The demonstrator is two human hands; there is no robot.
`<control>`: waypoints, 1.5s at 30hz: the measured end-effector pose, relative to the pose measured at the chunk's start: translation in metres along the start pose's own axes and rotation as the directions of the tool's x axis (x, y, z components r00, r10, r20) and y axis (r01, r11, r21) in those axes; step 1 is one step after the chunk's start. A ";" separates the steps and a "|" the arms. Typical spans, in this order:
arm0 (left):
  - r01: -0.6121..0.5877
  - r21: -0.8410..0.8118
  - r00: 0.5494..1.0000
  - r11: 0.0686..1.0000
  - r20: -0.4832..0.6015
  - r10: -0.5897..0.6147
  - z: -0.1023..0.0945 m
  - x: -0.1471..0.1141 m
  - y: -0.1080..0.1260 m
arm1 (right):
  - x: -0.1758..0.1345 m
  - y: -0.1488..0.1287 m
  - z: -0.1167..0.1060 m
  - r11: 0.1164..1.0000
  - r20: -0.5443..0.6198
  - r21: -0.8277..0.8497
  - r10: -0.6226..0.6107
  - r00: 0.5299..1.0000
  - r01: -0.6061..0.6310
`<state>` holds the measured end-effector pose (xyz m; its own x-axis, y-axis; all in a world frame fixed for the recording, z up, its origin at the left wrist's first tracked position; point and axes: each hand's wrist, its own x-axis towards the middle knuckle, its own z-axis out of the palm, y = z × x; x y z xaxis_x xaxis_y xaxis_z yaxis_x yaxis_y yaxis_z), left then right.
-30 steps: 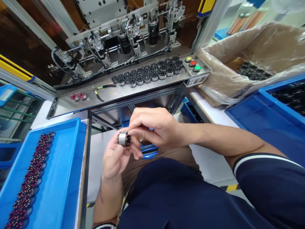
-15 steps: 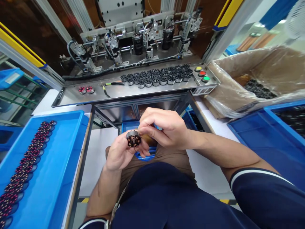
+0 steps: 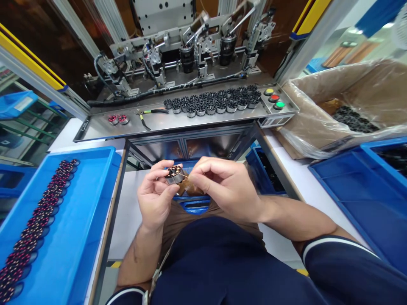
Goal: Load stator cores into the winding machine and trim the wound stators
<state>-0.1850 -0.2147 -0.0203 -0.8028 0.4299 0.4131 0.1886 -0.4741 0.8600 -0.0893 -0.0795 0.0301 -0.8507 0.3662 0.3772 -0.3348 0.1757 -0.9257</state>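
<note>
Between the thumb and fingers of my left hand [image 3: 155, 197] is a wound motor stator [image 3: 174, 175], a short metal ring with copper coils on its upper face. My right hand [image 3: 227, 186] is beside it, thumb and forefinger pinched on a thin copper wire [image 3: 185, 175] that runs to the stator. Both hands are above my lap. On the metal ledge ahead lie two stators with red coils [image 3: 118, 119], and beside them cutting pliers [image 3: 149, 115] with yellow-green and black handles.
Several black-topped stator cores [image 3: 211, 101] stand in rows on the machine ledge [image 3: 127, 132]. Yellow, red and green buttons [image 3: 274, 98] are at its right end. A blue tray [image 3: 85, 203] at left holds lines of wound stators [image 3: 43, 216]. A plastic-lined box [image 3: 305, 114] stands at right.
My left hand has turned the stator so its coil face points upward. My right hand has moved slightly down and right, and the wire now shows. The machine's upper arms have lifted.
</note>
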 end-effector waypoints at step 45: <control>-0.462 0.727 0.887 0.508 0.369 0.279 -0.014 -0.007 0.017 | 0.002 0.025 -0.008 0.804 0.248 -0.391 -0.378 0.892 0.449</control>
<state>-0.1840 -0.2362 -0.0125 -0.4509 0.5323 0.7165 0.8778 0.1189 0.4640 -0.0962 -0.0674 0.0078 -0.7329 0.0340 0.6795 -0.4925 0.6625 -0.5644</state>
